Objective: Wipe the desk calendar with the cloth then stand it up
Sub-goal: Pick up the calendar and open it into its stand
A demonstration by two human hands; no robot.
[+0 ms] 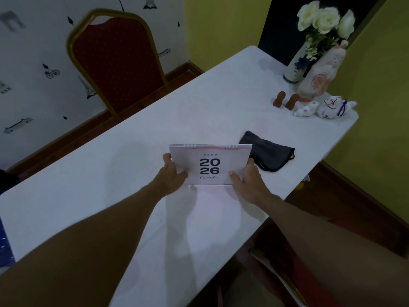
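Note:
The desk calendar is pale pink with "2026" printed on its front and a wire binding along the top. It stands tilted upright on the white table, its lower edge on the surface. My left hand grips its left side and my right hand grips its lower right corner. The dark grey cloth lies crumpled on the table just behind and right of the calendar, apart from both hands.
A red chair with a gold frame stands at the table's far side. At the far right corner are a vase of white flowers, a painted bottle, two brown figurines and white ceramic pieces. The table's right edge runs close to my right arm.

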